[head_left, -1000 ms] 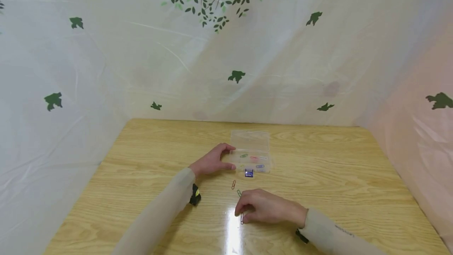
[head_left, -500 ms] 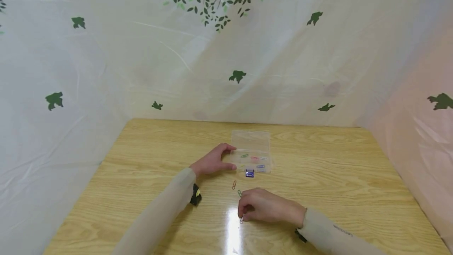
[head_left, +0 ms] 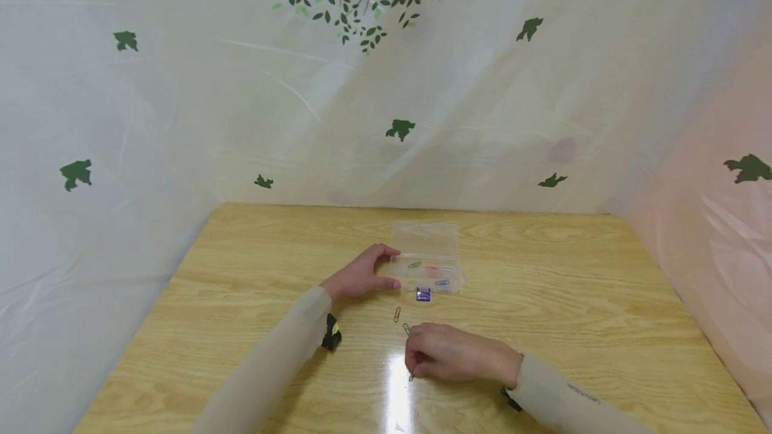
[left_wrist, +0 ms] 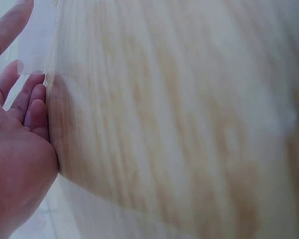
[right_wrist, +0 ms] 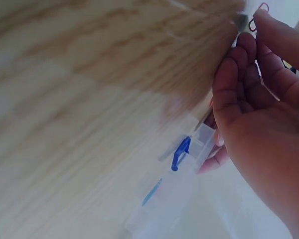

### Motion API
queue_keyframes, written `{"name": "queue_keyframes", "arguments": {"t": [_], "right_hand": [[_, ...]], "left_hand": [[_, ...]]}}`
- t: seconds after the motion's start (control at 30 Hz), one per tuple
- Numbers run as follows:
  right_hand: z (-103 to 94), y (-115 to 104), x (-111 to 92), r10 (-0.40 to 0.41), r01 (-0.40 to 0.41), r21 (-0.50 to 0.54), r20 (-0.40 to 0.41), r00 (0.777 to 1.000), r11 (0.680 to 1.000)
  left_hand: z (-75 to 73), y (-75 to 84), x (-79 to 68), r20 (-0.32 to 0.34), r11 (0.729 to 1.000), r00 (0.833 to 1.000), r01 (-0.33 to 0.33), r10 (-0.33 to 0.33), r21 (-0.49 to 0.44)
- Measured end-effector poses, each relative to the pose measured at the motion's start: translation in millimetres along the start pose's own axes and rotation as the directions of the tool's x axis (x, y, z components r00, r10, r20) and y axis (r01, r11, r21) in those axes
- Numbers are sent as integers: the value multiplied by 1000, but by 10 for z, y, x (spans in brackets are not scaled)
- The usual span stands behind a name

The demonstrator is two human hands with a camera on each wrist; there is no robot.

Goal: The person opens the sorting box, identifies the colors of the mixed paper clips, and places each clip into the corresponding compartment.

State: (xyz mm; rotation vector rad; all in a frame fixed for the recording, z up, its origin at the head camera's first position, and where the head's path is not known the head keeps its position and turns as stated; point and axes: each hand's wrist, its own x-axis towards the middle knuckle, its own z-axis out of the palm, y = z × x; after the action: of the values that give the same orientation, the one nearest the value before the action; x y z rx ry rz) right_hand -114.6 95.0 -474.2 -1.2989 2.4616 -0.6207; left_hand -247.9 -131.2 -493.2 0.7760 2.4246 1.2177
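Here, right grip pinches red paperclip, knuckles up; left grip clasps clear box, thumb nearside.

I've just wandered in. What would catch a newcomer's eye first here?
Probably the clear box lying open on the table, with a bright blue piece at its near edge and the left hand gripping its left end. Nearer the person, the right hand pinches a red paper clip. Behind the table, green bird-like shapes dot a pale curtain.
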Motion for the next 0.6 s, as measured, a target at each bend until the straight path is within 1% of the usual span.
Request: {"name": "queue_keyframes", "arguments": {"t": [0.13, 0.27, 0.37, 0.43, 0.6], "right_hand": [[-42, -7, -28, 43, -42, 84, -5, 999, 996], [-106, -10, -54, 92, -86, 185, -21, 996, 979], [-150, 6, -79, 115, -101, 229, -46, 992, 968], [-175, 30, -96, 108, -88, 232, -75, 991, 969], [-238, 89, -127, 63, -31, 197, -158, 985, 980]], "left_hand": [[-7, 10, -11, 3, 1000, 1000, 6, -6, -2], [-10, 19, -17, 3, 1000, 1000, 10, -10, 1], [-8, 23, -20, 1, 1000, 1000, 11, -11, -1], [-5, 20, -17, 1, 1000, 1000, 10, -10, -3], [-3, 16, -13, 4, 1000, 1000, 12, -12, -8]]}}
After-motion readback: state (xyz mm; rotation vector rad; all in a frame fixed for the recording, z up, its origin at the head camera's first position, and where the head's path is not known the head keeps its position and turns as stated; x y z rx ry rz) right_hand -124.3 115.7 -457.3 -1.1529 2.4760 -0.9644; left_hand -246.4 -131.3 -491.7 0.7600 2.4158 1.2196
